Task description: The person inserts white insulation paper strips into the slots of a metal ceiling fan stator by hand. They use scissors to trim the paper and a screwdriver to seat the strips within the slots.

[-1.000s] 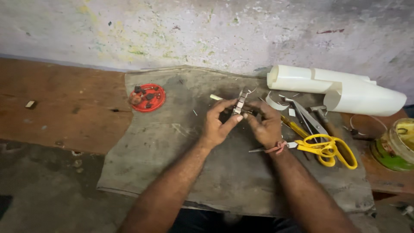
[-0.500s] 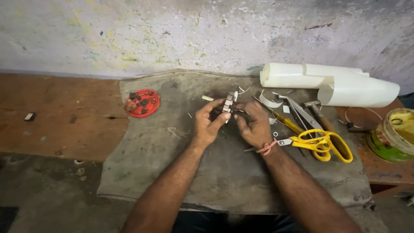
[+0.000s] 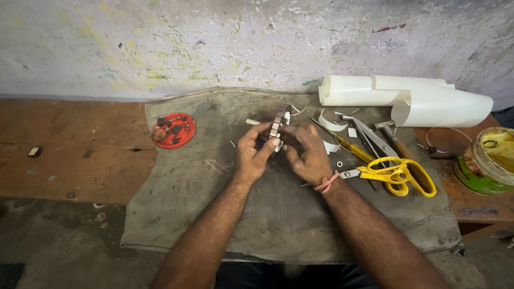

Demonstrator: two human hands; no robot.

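Small dark ridged part, likely a motor piece, is pinched between left hand and right hand above the grey cloth centre. It could slip, rolling towards yellow scissors or the cloth's far edge.

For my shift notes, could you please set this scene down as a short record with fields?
left hand: pinches a small dark metal part over the grey cloth
right hand: also grips that part
right of hands: yellow scissors, rolled white sheets, green tin
left of hands: red lid with small pieces
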